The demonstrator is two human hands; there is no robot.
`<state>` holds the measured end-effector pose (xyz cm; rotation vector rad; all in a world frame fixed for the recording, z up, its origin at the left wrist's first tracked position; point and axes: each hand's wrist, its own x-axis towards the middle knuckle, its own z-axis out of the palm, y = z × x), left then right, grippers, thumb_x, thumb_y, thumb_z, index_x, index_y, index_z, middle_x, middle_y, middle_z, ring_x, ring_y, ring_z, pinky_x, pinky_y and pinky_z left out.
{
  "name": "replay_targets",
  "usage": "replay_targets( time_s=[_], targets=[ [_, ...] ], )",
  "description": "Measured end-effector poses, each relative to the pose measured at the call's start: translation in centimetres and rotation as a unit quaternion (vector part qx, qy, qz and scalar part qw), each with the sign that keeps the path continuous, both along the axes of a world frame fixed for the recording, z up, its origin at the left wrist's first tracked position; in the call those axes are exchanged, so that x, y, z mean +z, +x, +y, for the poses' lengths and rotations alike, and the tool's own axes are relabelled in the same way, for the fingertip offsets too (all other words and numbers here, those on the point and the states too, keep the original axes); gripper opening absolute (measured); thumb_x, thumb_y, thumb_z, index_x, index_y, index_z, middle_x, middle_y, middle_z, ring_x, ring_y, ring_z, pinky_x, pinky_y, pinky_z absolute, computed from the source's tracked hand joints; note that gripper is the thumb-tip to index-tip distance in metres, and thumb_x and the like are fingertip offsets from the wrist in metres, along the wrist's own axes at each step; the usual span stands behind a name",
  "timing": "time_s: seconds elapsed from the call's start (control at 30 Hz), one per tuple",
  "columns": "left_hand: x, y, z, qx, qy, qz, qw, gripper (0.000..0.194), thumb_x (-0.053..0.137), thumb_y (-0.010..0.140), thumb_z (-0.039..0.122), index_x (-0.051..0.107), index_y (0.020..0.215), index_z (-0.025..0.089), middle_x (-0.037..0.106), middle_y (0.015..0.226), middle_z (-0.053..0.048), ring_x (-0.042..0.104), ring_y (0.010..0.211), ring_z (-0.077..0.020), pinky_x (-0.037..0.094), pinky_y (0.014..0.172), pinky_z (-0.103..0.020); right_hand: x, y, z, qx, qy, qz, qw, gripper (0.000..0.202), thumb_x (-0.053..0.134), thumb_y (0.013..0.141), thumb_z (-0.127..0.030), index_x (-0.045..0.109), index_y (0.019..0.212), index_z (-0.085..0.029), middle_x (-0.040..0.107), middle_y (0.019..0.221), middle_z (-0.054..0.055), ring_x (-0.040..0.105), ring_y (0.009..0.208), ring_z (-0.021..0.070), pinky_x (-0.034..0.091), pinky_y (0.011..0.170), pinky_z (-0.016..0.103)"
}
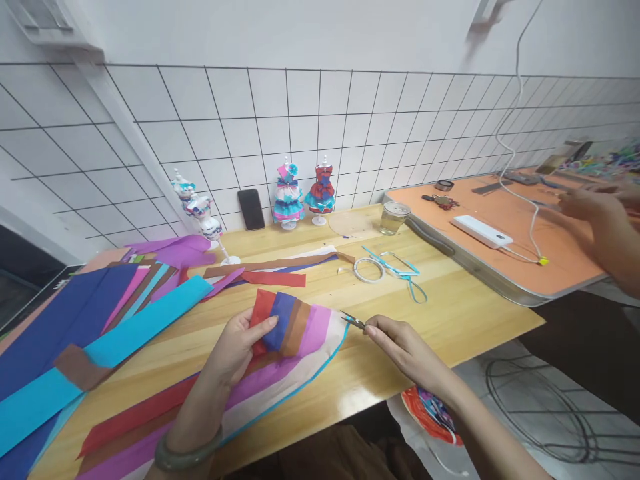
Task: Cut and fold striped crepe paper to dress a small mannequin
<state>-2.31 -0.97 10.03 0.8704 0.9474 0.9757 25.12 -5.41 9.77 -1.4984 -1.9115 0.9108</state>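
My left hand (pixel 239 347) pinches a folded stack of coloured strips (pixel 286 321), red, blue, brown, purple and white with a light-blue edge; whether they are cloth or crepe paper I cannot tell. The strips' long ends run back beneath my left forearm toward the table's front edge. In my right hand (pixel 395 337) is a small pair of dark scissors (pixel 353 321), its handles mostly hidden by the fingers. The blade tips are at the right end of the strips, by the light-blue edge. A white tape ring (pixel 369 270) lies beyond the scissors.
Loose strips (pixel 125 327) cover the left of the wooden table. Along the wall stand small dressed mannequins (pixel 288 197), a phone (pixel 251 209) and a glass jar (pixel 394 219). Light-blue scissors (pixel 400 270) lie behind my right hand. Another person's hands (pixel 595 207) work over the orange table (pixel 555 267).
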Motion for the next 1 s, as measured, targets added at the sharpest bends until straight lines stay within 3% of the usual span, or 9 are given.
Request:
replay_targets(
  time_s=[0.13, 0.23, 0.37, 0.47, 0.57, 0.67, 0.73, 0.83, 1.0],
  targets=[
    [-0.4, 0.1, 0.6, 0.023, 0.031, 0.038, 0.999, 0.037, 0.067, 0.066, 0.029, 0.059, 0.099, 0.014, 0.066, 0.099, -0.011, 0.062, 0.088, -0.0245, 0.047, 0.079, -0.037, 0.0, 0.2, 0.2, -0.022, 0.023, -0.006, 0.999, 0.035, 0.032, 0.089, -0.043, 0.052, 0.077, -0.018, 0.054, 0.069, 0.001, 0.051, 0.065, 0.0140, 0.038, 0.059, 0.024],
    [-0.7, 0.6, 1.2, 0.121, 0.109, 0.151, 0.975, 0.049, 0.069, 0.062, 0.027, 0.055, 0.108, 0.018, 0.058, 0.116, -0.011, 0.053, 0.107, -0.0259, 0.040, 0.090, -0.037, 0.1, 0.4, -0.1, -0.044, 0.054, -0.023, 0.997, 0.032, 0.034, 0.089, -0.042, 0.053, 0.081, -0.018, 0.056, 0.071, 0.002, 0.052, 0.066, 0.0144, 0.039, 0.060, 0.024],
    [-0.2, 1.8, 0.3, 0.237, 0.332, 0.350, 0.843, 0.047, 0.065, 0.067, 0.022, 0.055, 0.112, 0.023, 0.049, 0.126, -0.008, 0.036, 0.122, -0.0250, 0.021, 0.104, -0.040, 0.1, 0.2, -0.9, -0.048, 0.125, -0.088, 0.987, 0.026, 0.039, 0.088, -0.039, 0.054, 0.090, -0.018, 0.059, 0.072, 0.003, 0.054, 0.063, 0.0149, 0.040, 0.058, 0.025],
    [0.7, 2.9, -1.5, 0.200, 0.444, 0.371, 0.791, 0.027, 0.063, 0.069, 0.019, 0.064, 0.096, 0.024, 0.060, 0.107, -0.007, 0.047, 0.108, -0.0246, 0.028, 0.098, -0.038, 0.0, -0.2, -1.6, -0.036, 0.199, -0.137, 0.970, 0.025, 0.042, 0.087, -0.038, 0.054, 0.094, -0.018, 0.059, 0.068, 0.004, 0.054, 0.058, 0.0148, 0.040, 0.054, 0.025],
    [1.6, 4.2, -3.1, 0.079, 0.393, 0.349, 0.847, 0.009, 0.057, 0.075, 0.023, 0.065, 0.078, 0.022, 0.064, 0.079, -0.005, 0.055, 0.081, -0.0199, 0.038, 0.081, -0.033, 0.1, -0.7, -2.2, -0.031, 0.267, -0.167, 0.949, 0.025, 0.044, 0.086, -0.037, 0.054, 0.096, -0.017, 0.061, 0.070, 0.005, 0.056, 0.058, 0.0149, 0.040, 0.054, 0.025],
    [1.9, 5.6, -3.8, -0.026, 0.212, 0.264, 0.941, 0.018, 0.056, 0.075, 0.034, 0.062, 0.084, 0.020, 0.062, 0.079, -0.005, 0.055, 0.074, -0.0176, 0.041, 0.069, -0.028, 0.3, -1.4, -2.7, -0.013, 0.305, -0.197, 0.932, 0.023, 0.047, 0.086, -0.035, 0.053, 0.097, -0.015, 0.059, 0.067, 0.004, 0.054, 0.057, 0.0142, 0.038, 0.053, 0.025],
    [1.9, 6.2, -3.8, -0.083, 0.117, 0.179, 0.973, 0.022, 0.059, 0.073, 0.036, 0.061, 0.085, 0.018, 0.062, 0.081, -0.005, 0.055, 0.076, -0.0169, 0.041, 0.069, -0.027, 0.3, -1.8, -2.9, -0.004, 0.327, -0.219, 0.919, 0.022, 0.049, 0.085, -0.034, 0.053, 0.095, -0.014, 0.056, 0.062, 0.002, 0.052, 0.055, 0.0139, 0.037, 0.052, 0.025],
    [1.7, 6.7, -3.5, -0.115, 0.058, 0.107, 0.986, 0.020, 0.064, 0.068, 0.034, 0.060, 0.073, 0.015, 0.061, 0.073, -0.002, 0.053, 0.070, -0.0137, 0.040, 0.067, -0.024, 0.3, -2.3, -3.1, 0.003, 0.357, -0.237, 0.903, 0.021, 0.051, 0.084, -0.033, 0.054, 0.092, -0.014, 0.055, 0.062, 0.002, 0.052, 0.056, 0.0142, 0.036, 0.053, 0.025],
    [0.9, 6.5, -3.1, -0.080, 0.049, 0.099, 0.991, 0.018, 0.064, 0.068, 0.032, 0.060, 0.065, 0.014, 0.058, 0.062, 0.000, 0.048, 0.059, -0.0102, 0.037, 0.059, -0.022, -0.3, -2.4, -3.3, 0.000, 0.344, -0.251, 0.905, 0.022, 0.049, 0.085, -0.036, 0.055, 0.090, -0.015, 0.058, 0.064, 0.004, 0.054, 0.055, 0.0146, 0.037, 0.054, 0.026]
  ],
)
